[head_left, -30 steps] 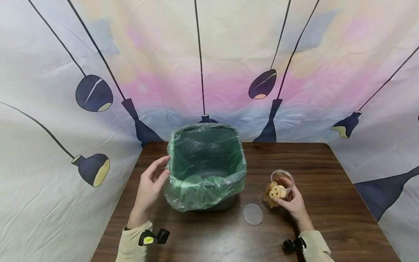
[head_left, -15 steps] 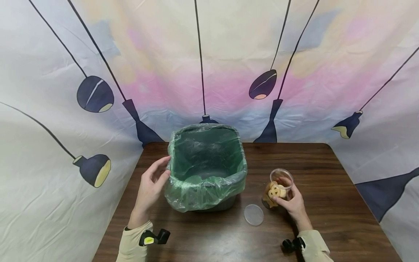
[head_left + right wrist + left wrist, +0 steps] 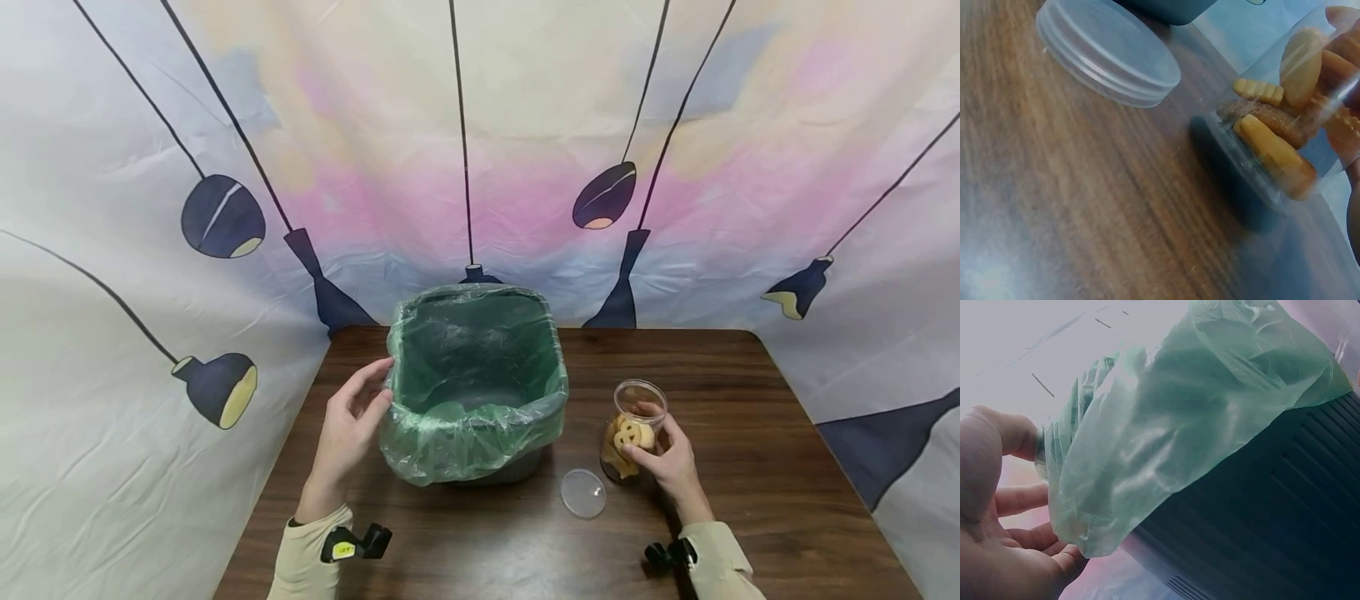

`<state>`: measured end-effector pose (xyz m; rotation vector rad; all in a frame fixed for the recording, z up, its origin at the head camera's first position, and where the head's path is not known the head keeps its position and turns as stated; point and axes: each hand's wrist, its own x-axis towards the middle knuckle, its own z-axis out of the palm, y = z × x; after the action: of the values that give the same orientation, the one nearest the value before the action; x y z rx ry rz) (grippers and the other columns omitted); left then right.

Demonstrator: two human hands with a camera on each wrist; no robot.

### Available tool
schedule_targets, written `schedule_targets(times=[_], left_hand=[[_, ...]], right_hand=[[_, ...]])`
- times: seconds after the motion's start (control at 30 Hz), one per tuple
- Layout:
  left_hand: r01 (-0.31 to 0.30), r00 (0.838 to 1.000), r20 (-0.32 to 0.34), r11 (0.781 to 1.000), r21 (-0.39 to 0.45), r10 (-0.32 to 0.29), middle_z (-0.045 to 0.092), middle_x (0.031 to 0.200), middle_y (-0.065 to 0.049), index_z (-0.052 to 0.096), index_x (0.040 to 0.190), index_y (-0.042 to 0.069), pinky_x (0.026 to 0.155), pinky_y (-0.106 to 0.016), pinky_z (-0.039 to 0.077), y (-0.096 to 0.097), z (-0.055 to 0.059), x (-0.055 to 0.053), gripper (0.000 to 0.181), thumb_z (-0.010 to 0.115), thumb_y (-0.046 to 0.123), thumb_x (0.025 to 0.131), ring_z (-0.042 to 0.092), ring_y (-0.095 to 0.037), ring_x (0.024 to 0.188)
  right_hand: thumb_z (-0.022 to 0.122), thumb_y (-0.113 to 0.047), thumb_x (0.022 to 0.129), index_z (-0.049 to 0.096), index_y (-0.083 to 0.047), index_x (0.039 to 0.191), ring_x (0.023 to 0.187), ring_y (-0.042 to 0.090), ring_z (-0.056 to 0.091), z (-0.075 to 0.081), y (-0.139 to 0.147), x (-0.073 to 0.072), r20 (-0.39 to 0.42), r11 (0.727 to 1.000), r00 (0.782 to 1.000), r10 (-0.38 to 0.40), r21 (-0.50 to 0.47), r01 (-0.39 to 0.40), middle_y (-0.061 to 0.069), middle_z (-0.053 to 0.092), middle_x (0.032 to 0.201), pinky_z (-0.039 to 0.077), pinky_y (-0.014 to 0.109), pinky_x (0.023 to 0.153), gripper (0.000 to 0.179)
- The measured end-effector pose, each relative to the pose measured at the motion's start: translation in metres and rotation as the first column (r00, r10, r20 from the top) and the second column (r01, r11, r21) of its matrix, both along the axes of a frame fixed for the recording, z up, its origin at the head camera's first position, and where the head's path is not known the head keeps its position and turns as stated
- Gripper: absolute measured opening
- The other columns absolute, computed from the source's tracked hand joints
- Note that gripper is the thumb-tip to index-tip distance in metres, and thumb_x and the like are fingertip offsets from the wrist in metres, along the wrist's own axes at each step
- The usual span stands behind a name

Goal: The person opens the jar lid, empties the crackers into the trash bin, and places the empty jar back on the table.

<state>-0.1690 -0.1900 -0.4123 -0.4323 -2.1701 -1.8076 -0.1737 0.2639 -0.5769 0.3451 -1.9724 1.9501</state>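
My right hand grips a clear plastic jar of biscuits, thumb on the near side and fingers around the far side. The jar has no lid on, and its base is close over the table in the right wrist view. Several biscuits of different shapes lie inside it. At the left, my left hand touches the side of a dark bin with its thumb and relaxed fingertips. A thin green bin bag lines the bin and is folded over its rim.
The jar's clear round lid lies flat between the bin and the jar. Everything stands on a dark wooden table. A cloth backdrop printed with hanging lamps stands close behind the table's far edge.
The jar in my right hand has shifted slightly to the left at its mouth and stands more upright. My left hand keeps its place at the bin.
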Motion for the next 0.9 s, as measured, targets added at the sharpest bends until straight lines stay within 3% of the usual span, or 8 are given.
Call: schedule_targets(times=[0.2,0.47,0.63,0.8,0.9], left_hand=[[0.004,1.000,0.004,1.000,-0.001,-0.004,0.056,0.129,-0.021,0.054,0.134,-0.002,0.088,-0.016,0.047,0.000,0.000,0.001,0.039,0.057,-0.001,0.095,0.057,-0.012,0.107],[0.005,1.000,0.012,1.000,-0.002,-0.005,0.055,0.131,-0.021,0.053,0.135,-0.001,0.089,-0.015,0.046,0.000,0.001,0.001,0.039,0.057,0.001,0.096,0.056,-0.015,0.108],[0.007,1.000,0.007,1.000,0.000,-0.007,0.055,0.131,-0.020,0.053,0.135,-0.001,0.089,-0.015,0.046,0.000,0.000,-0.001,0.039,0.057,0.001,0.096,0.056,-0.011,0.108],[0.004,1.000,0.010,1.000,0.001,-0.004,0.055,0.131,-0.020,0.054,0.135,0.000,0.088,-0.015,0.046,-0.001,0.000,-0.001,0.039,0.057,0.001,0.096,0.056,-0.012,0.108],[0.001,1.000,0.012,1.000,-0.004,-0.001,0.056,0.130,-0.020,0.054,0.135,0.000,0.088,-0.015,0.046,-0.001,0.000,0.000,0.039,0.057,0.001,0.096,0.056,-0.011,0.107]], right_hand=[[0.069,0.026,0.068,0.043,0.019,0.130,0.103,0.000,0.060,0.008,0.000,0.000,-0.027,1.000,0.999,-0.020,-0.010,0.019,-0.008,0.063,0.121,0.048,0.011,0.083,0.067],[0.061,0.033,0.066,0.038,0.027,0.128,0.101,0.003,0.061,0.020,0.000,0.000,-0.105,0.998,0.994,-0.007,-0.068,-0.001,-0.001,0.061,0.124,0.049,0.012,0.082,0.066],[0.062,0.033,0.066,0.039,0.026,0.128,0.096,0.000,0.061,0.031,0.000,0.005,-0.068,0.999,0.997,-0.035,-0.039,0.033,-0.011,0.064,0.118,0.050,0.012,0.079,0.066],[0.066,0.029,0.066,0.044,0.020,0.130,0.096,0.000,0.060,0.027,0.006,0.002,-0.062,0.997,0.996,-0.068,0.019,0.069,-0.010,0.062,0.120,0.049,0.011,0.079,0.068],[0.066,0.030,0.065,0.045,0.020,0.129,0.096,-0.001,0.060,0.034,0.006,0.002,-0.077,0.994,0.994,-0.075,0.073,0.081,-0.011,0.061,0.121,0.049,0.010,0.079,0.068]])
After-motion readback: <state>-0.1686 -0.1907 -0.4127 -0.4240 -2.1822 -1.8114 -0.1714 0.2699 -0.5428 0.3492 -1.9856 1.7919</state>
